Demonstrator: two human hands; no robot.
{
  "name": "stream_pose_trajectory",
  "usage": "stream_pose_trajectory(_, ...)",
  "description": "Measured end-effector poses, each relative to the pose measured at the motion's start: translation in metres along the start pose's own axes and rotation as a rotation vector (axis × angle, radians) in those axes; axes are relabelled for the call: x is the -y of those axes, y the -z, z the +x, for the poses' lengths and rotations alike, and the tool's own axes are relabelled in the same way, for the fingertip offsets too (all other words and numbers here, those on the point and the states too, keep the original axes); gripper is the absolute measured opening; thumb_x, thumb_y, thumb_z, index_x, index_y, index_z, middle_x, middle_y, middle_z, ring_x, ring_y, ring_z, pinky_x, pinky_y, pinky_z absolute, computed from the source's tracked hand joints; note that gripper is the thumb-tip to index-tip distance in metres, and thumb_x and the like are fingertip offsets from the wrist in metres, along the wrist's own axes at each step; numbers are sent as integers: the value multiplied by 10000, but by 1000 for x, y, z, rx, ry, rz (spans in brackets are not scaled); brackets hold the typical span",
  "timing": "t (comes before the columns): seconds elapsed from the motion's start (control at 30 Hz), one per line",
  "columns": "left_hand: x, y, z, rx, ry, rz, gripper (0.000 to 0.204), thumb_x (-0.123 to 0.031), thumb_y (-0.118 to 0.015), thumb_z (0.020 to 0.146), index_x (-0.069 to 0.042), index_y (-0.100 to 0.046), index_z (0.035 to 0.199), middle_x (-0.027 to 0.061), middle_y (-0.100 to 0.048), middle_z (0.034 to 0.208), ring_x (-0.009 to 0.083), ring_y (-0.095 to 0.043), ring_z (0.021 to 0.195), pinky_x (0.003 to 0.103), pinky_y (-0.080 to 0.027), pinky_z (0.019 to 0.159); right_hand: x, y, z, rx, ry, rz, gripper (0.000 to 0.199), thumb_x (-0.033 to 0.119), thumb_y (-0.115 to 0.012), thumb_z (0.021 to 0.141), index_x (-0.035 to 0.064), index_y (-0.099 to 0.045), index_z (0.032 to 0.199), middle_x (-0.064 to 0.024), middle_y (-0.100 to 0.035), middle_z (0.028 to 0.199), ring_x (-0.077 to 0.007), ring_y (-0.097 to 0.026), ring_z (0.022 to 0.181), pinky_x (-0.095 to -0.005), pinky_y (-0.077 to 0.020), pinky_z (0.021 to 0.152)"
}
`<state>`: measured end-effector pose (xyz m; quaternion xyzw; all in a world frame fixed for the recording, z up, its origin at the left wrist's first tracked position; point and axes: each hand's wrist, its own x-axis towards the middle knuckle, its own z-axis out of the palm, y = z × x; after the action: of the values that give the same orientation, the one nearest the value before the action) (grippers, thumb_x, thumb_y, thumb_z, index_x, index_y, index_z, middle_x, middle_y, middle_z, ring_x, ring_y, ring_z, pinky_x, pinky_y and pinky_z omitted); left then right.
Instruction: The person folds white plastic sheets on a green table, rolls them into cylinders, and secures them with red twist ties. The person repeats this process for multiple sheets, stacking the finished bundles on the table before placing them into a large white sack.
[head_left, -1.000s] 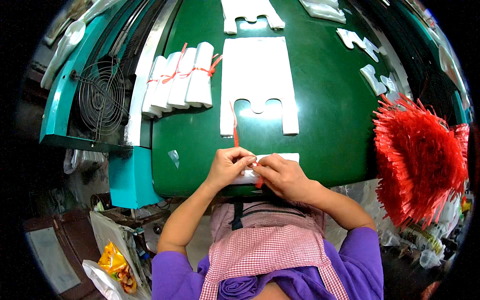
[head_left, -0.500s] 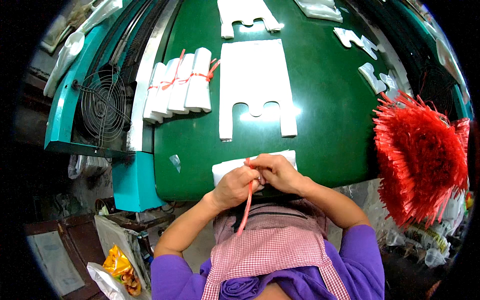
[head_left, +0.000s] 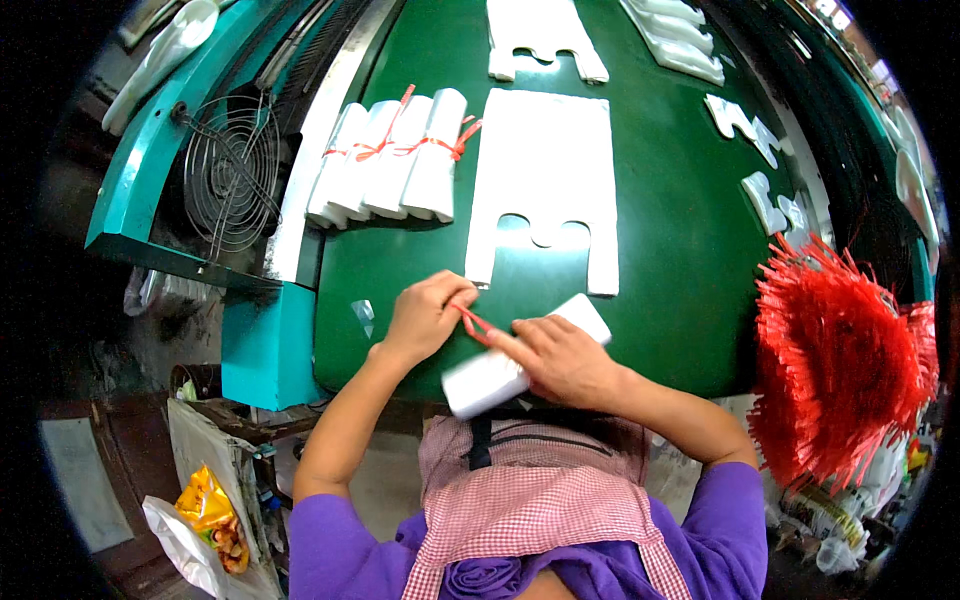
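A folded roll of white plastic bags (head_left: 484, 384) lies slantwise at the near edge of the green table. My right hand (head_left: 570, 362) is closed over its middle, thumb pointing left and fingers on top. Left of the roll, my left hand (head_left: 424, 316) is raised and pinches a red plastic tie (head_left: 474, 322). The tie stretches in a loop from those fingers to my right thumb. Whether it circles the roll is hidden by my right hand. Beyond my hands lies a flat stack of white vest-shaped bags (head_left: 545, 150).
Several white rolls (head_left: 385, 165) tied in red lie at the left. Another bag stack (head_left: 545, 30) is at the far end. White cut-offs (head_left: 765, 200) lie along the right edge, above a big bunch of red strips (head_left: 835, 370). A wire fan guard (head_left: 232, 175) borders the left.
My left hand has moved up and left, drawing the red tie away from the roll. The roll has turned aslant, and my right hand now spreads over it. The view has shifted slightly.
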<state>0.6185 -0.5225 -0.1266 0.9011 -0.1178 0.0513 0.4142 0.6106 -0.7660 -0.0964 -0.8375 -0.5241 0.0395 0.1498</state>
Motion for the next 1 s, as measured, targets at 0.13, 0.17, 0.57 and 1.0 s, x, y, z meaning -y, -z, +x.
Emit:
stream_pose_trajectory(0.13,4,32,5,-461,32,-129,174,-168,-553,926,-51,-623,1033,121,-637,1000,257,-625,900,356,-494,778,-48,16,42,-294,-583,480,704,166,-657,792,26,-320,1394,-244,-607,1048,-349,-615,954,-400,-502,788)
stream_pose_trajectory(0.17,0,38,11,-497,-141,17,189,-180,-556,923,-61,-621,1054,119,-631,1037,276,-613,941,364,-485,817,-56,29,68,-409,-618,560,628,188,-649,821,7,-372,1354,-252,-611,1037,-359,-613,963,-406,-495,807)
stream_pose_trajectory(0.57,59,-20,124,-257,-307,746,300,-221,-652,794,-139,-635,1083,44,-517,1260,246,-385,1283,463,-312,1025,-104,-15,51,-409,-336,-23,156,150,-630,833,22,-595,916,-126,-586,978,-305,-557,910,-401,-475,781)
stream_pose_trajectory(1.0,-29,-9,-56,495,-438,323,727,-344,-705,753,-140,-398,1380,138,-370,1443,341,-311,1360,582,-200,1087,-17,16,-85,-268,-344,551,564,289,-746,755,94,-534,1240,-131,-479,1329,-304,-451,1232,-437,-401,983)
